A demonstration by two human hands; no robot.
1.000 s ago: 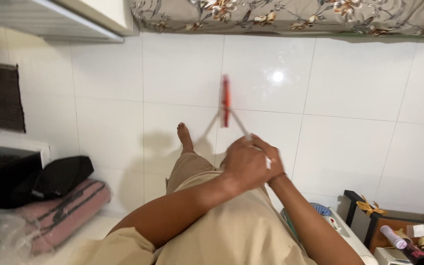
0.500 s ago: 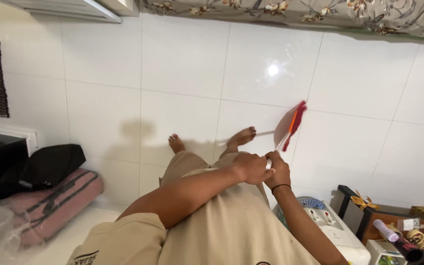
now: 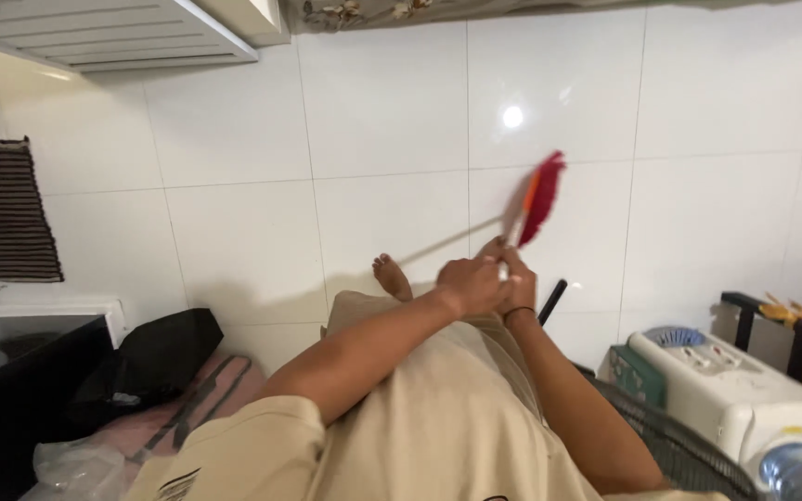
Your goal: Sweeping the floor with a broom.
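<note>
Below me, both hands meet around a thin broom handle. My left hand [image 3: 469, 286] wraps it in a closed grip; my right hand [image 3: 517, 286] clasps it just beside, also closed. From them the broom [image 3: 540, 198] reaches out over the white tiled floor [image 3: 234, 232], its red head blurred. One bare foot [image 3: 392, 276] shows near the hands.
</note>
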